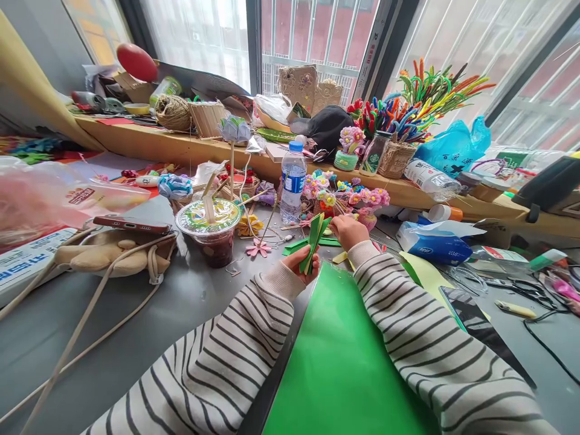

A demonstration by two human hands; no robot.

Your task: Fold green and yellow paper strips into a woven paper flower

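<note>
My left hand [299, 261] grips a small bundle of green and yellow paper strips [314, 240] that stands up from my fingers. Just right of it, my right hand [348, 231] pinches the upper end of the same strips. Both arms wear striped sleeves. A large green sheet [339, 362] lies on the grey table [190, 296] under my forearms. More green strips [299, 244] lie flat just beyond my hands.
A lidded drink cup [212, 229] and a water bottle [292, 181] stand ahead, with pipe-cleaner flowers [357, 196] beside them. A phone [131, 225] rests on a beige bag [109, 257] at left. Tissue pack [430, 244] and scissors [521, 290] lie right. The wooden sill [149, 142] is cluttered.
</note>
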